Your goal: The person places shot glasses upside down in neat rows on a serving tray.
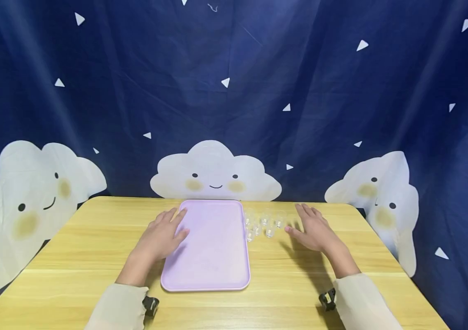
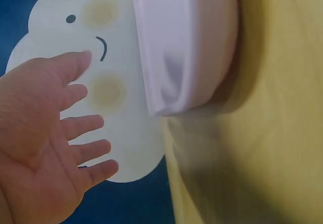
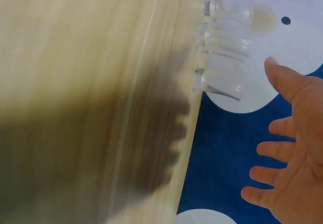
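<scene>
A shallow purple tray [image 1: 206, 247] lies on the wooden table, its long side running away from me. My left hand [image 1: 160, 236] hovers over the tray's left edge with fingers spread and nothing held; the left wrist view shows the hand [image 2: 45, 133] apart from the tray [image 2: 174, 47]. Right of the tray stand several small clear glasses [image 1: 269, 231] in a cluster. Just to their right, my right hand [image 1: 314, 229] is held above the table, its fingers extended and holding nothing. In the right wrist view, the glasses [image 3: 222, 82] stand upright near the thumb.
The light wooden table [image 1: 291, 293] ends at a dark blue curtain [image 1: 258, 91] printed with white clouds and triangles. Each wrist wears a small black device, such as the one by the left sleeve [image 1: 114, 307]. The hands cast shadows on the tabletop.
</scene>
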The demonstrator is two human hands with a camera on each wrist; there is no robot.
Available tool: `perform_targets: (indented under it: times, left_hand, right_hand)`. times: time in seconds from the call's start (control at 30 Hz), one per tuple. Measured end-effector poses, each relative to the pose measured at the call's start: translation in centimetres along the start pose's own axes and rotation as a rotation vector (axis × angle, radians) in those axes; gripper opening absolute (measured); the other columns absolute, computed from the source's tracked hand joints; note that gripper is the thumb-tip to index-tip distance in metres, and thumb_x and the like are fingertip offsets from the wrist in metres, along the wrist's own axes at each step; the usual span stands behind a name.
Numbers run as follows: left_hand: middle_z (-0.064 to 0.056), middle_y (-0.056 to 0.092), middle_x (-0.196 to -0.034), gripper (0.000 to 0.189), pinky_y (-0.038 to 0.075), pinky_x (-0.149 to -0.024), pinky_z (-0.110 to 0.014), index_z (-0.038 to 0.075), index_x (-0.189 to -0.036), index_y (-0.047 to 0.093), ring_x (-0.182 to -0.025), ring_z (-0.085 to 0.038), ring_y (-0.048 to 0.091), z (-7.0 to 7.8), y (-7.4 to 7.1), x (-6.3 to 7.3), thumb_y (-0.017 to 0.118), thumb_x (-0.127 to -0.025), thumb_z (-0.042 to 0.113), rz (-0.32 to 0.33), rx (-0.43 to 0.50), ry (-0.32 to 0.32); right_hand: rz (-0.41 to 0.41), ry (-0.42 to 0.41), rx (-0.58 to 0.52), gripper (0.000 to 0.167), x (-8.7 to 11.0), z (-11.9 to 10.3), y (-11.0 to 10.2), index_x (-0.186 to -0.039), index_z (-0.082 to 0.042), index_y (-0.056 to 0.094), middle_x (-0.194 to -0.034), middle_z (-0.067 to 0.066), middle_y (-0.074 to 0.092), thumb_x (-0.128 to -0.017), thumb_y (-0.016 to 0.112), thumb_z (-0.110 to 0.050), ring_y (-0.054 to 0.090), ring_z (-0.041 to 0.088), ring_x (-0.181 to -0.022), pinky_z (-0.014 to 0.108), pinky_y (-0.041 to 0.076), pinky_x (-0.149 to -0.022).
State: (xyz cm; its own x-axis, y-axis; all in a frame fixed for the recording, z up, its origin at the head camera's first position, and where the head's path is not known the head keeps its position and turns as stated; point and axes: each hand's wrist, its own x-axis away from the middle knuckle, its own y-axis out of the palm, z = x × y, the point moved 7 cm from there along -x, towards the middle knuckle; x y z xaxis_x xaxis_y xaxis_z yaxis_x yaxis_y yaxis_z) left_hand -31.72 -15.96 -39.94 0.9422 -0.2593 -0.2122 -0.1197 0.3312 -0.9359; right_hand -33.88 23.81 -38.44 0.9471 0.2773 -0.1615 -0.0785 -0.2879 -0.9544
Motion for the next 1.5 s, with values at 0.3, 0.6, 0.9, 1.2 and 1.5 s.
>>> perform_targets:
  times: [0.3,0.6,0.9,1.2,1.5]
  left_hand:
    - [-0.033,0.042,-0.152,0.063,0.034,-0.113,-0.067,-0.004,-0.153,0.04,-0.136,-0.056,0.04,-2.4,0.9,-0.1,0.059,-0.102,0.027,-0.026,0.15,-0.05]
    - [-0.035,0.046,-0.148,0.064,0.032,-0.117,-0.063,-0.01,-0.153,0.036,-0.14,-0.052,0.041,-3.3,1.8,-0.8,0.058,-0.103,0.022,-0.097,0.337,-0.066]
    - [-0.037,0.056,-0.135,0.055,0.046,-0.107,-0.06,-0.016,-0.145,0.045,-0.123,-0.047,0.058,-3.5,2.5,-1.0,0.061,-0.097,0.006,-0.103,0.347,-0.084]
    - [-0.033,0.062,-0.127,0.048,0.051,-0.1,-0.058,-0.015,-0.138,0.054,-0.111,-0.041,0.064,-3.9,2.4,-0.7,0.059,-0.092,-0.003,-0.085,0.358,-0.114]
    - [-0.032,0.061,-0.133,0.044,0.048,-0.105,-0.059,-0.014,-0.138,0.055,-0.125,-0.048,0.058,-4.8,3.2,-0.7,0.057,-0.095,-0.001,-0.109,0.422,-0.175]
  right_hand:
    - [-0.066,-0.006,-0.046,0.081,-1.5,0.1,1.4,-0.157,0.009,0.026,-0.157,0.037,0.031,-0.101,0.062,-0.037,0.029,0.06,-0.142,0.072,0.029,-0.114]
    - [-0.133,-0.018,-0.1,0.079,-3.2,0.7,2.9,-0.153,0.017,0.026,-0.154,0.037,0.036,-0.101,0.064,-0.028,0.036,0.052,-0.143,0.06,0.03,-0.119]
    - [-0.139,-0.009,-0.145,0.073,-4.2,1.2,3.8,-0.151,0.017,0.031,-0.151,0.035,0.042,-0.101,0.064,-0.025,0.04,0.051,-0.141,0.059,0.032,-0.119]
    - [-0.108,0.005,-0.23,0.059,-5.1,1.4,4.5,-0.146,0.012,0.046,-0.128,0.031,0.064,-0.1,0.065,-0.02,0.064,0.043,-0.117,0.056,0.049,-0.105]
    - [-0.07,-0.001,-0.318,0.043,-5.7,1.5,4.8,-0.131,0.011,0.058,-0.112,0.023,0.071,-0.096,0.069,-0.011,0.071,0.035,-0.101,0.049,0.058,-0.091]
